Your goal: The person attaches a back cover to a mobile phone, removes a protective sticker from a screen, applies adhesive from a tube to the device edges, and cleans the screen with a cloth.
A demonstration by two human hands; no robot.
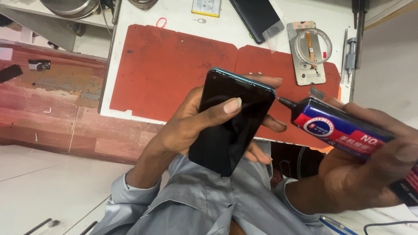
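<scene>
My left hand (198, 119) grips a black smartphone (230, 124) with a blue-green edge, screen side up, thumb lying across the glass. My right hand (370, 165) holds a dark blue and red glue tube (337, 128). The tube's thin black nozzle (285, 102) touches the phone's upper right edge. Both hands hover in front of a red work mat (165, 69) on the white bench (174, 13).
On the bench lie a second dark phone (257, 17), a phone frame with an orange flex cable and a clear ring (310, 52), a battery (206, 7), a small screwdriver (350, 56) and a pink rubber band (161, 22). A reddish wooden ledge (52, 109) sits left.
</scene>
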